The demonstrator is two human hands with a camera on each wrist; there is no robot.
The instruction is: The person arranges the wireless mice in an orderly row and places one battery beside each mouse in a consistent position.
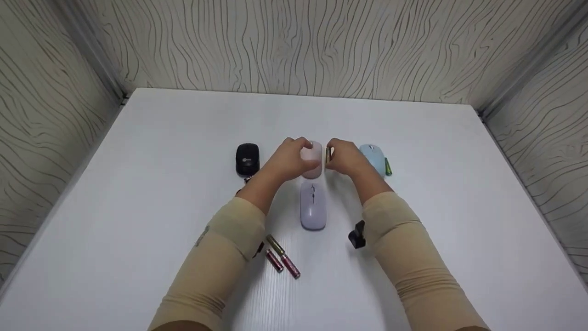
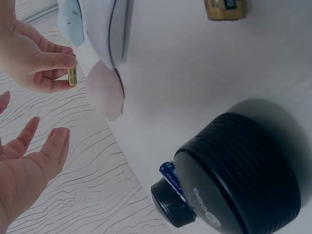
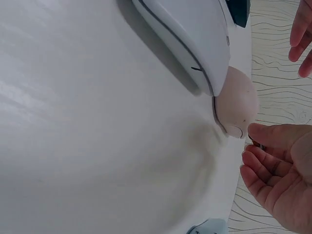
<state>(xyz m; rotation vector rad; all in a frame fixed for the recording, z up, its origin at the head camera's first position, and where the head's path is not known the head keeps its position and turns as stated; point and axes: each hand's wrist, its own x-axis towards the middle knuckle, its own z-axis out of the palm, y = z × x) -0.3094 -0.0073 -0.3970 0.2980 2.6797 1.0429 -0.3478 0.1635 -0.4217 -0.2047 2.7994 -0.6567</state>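
Note:
In the head view my left hand (image 1: 290, 158) is over the left side of a pink mouse (image 1: 312, 171). The left wrist view shows that left hand (image 2: 29, 165) with fingers spread and nothing between them, apart from the mouse. My right hand (image 1: 345, 158), just right of the pink mouse, pinches a gold battery (image 1: 328, 155) between thumb and fingers. That battery (image 2: 72, 76) is held upright in the left wrist view. In the right wrist view the right hand (image 3: 285, 170) mostly hides it. A lilac mouse (image 1: 313, 207) lies directly in front of the pink one.
A light blue mouse (image 1: 373, 157) with a green battery (image 1: 388, 167) is at right. At left is a black mouse (image 1: 247, 159); a blue battery (image 2: 171, 178) lies near another black mouse (image 2: 239, 175). A gold-green battery (image 1: 275, 245) and red batteries (image 1: 290, 266) lie in front.

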